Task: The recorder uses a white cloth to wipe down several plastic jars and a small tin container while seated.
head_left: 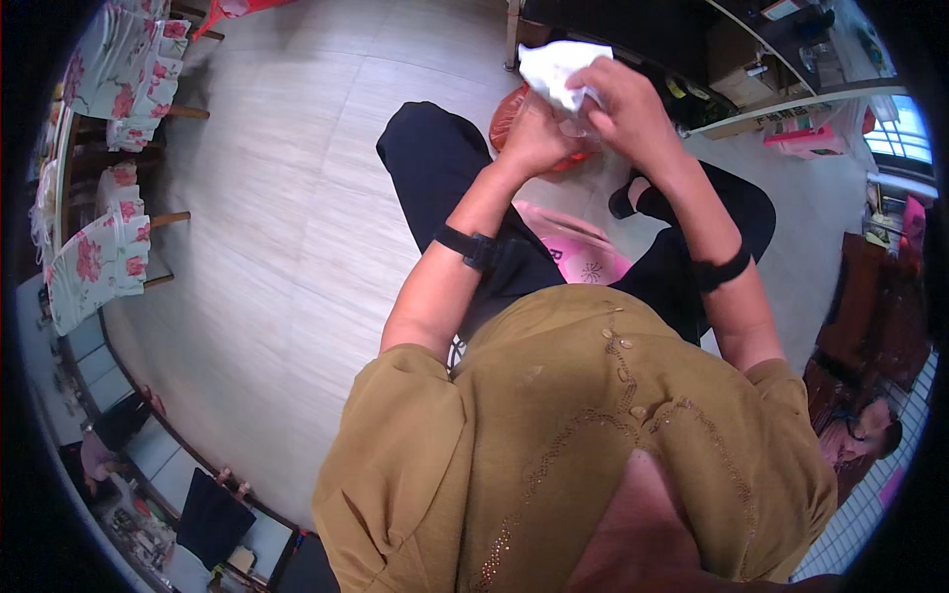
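Note:
Both hands are raised ahead of me at the top of the view, close together. My right hand [621, 104] pinches a white tissue or cloth [560, 65], its fingers bent over the right edge. My left hand [537, 135] is just below the white piece, its fingers partly covered by it; something clear, perhaps plastic, shows between the hands. Below and behind them a red plastic bag [507, 118] rests on the floor. A pink printed bag or seat cover [582, 256] shows between my legs.
Chairs with floral covers [93, 259] stand at the left. A dark cabinet or shelf [630, 26] with boxes is at the top right, near a pink container [812, 141]. Other people [864, 437] are at the lower right and lower left.

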The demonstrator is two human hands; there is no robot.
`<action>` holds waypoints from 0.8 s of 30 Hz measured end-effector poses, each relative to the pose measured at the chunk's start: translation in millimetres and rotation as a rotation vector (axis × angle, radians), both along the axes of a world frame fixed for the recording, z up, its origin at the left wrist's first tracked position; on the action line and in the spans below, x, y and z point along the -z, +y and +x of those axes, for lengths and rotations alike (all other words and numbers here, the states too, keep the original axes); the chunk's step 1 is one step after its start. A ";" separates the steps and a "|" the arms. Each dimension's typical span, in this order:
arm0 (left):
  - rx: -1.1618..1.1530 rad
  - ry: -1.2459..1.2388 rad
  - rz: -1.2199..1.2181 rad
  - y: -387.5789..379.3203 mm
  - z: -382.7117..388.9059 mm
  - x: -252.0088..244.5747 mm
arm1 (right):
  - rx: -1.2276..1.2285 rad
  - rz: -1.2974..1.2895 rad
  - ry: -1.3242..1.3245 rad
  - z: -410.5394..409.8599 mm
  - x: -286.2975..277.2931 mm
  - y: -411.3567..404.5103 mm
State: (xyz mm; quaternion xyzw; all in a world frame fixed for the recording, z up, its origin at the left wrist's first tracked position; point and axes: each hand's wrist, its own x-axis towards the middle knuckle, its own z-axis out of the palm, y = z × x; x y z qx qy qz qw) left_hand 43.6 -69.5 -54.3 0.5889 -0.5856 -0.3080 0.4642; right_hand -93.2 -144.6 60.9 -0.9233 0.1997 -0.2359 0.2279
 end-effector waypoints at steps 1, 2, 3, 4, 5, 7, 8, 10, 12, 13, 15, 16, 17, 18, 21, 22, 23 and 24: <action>-0.087 0.160 -0.041 -0.3 -5.4 -2.1 | 0.036 -0.062 -0.068 2.7 3.3 -9.0; -0.098 0.154 -0.064 -0.4 -8.6 -4.0 | 0.118 -0.028 -0.019 -1.7 3.8 -18.2; -0.119 0.145 -0.088 -0.2 -8.0 -11.8 | 0.115 -0.032 -0.020 -7.6 4.4 -22.8; -0.133 0.141 -0.091 1.3 -5.0 -14.7 | 0.195 -0.035 0.039 -12.0 5.6 -25.9; -0.153 0.167 -0.096 1.8 -3.0 -17.4 | 0.276 -0.039 0.100 -16.1 7.2 -28.6; -0.196 0.188 -0.103 5.1 3.0 -15.2 | 0.245 -0.028 0.135 -18.6 5.1 -12.4; -0.198 0.181 -0.104 5.3 4.5 -12.0 | 0.158 0.013 0.096 -17.8 5.1 -2.9; -0.193 0.238 -0.134 4.9 1.3 -5.3 | 0.044 0.090 0.086 -14.1 1.0 7.9; -0.081 0.168 -0.074 0.8 6.7 -0.9 | 0.005 0.077 0.057 1.1 0.5 5.1; 0.032 0.100 -0.014 -2.7 10.5 -0.1 | -0.030 0.061 0.031 9.2 -0.6 1.9; -0.140 0.245 -0.089 -0.6 4.7 -8.0 | 0.067 0.029 0.022 12.4 2.7 -11.2; -0.191 0.204 -0.103 7.8 7.7 -13.2 | 0.145 0.012 0.015 17.9 6.1 -17.2; -0.244 0.162 -0.119 13.1 9.9 -19.3 | 0.191 -0.016 0.033 17.8 6.6 -19.1; -0.256 0.165 -0.167 10.5 12.3 -13.6 | 0.229 -0.067 0.054 14.0 4.9 -18.6; -0.324 0.035 0.029 17.5 8.0 -30.3 | 0.205 -0.038 0.149 -13.8 15.8 -8.2; -0.321 0.141 -0.220 10.6 7.1 6.9 | 0.099 -0.045 0.065 -10.7 16.2 3.5; -0.315 0.152 -0.232 5.3 2.8 6.8 | 0.072 -0.027 0.014 -9.3 12.6 12.5; -0.305 0.168 -0.220 9.1 5.9 2.0 | 0.040 0.034 0.026 0.2 0.0 23.6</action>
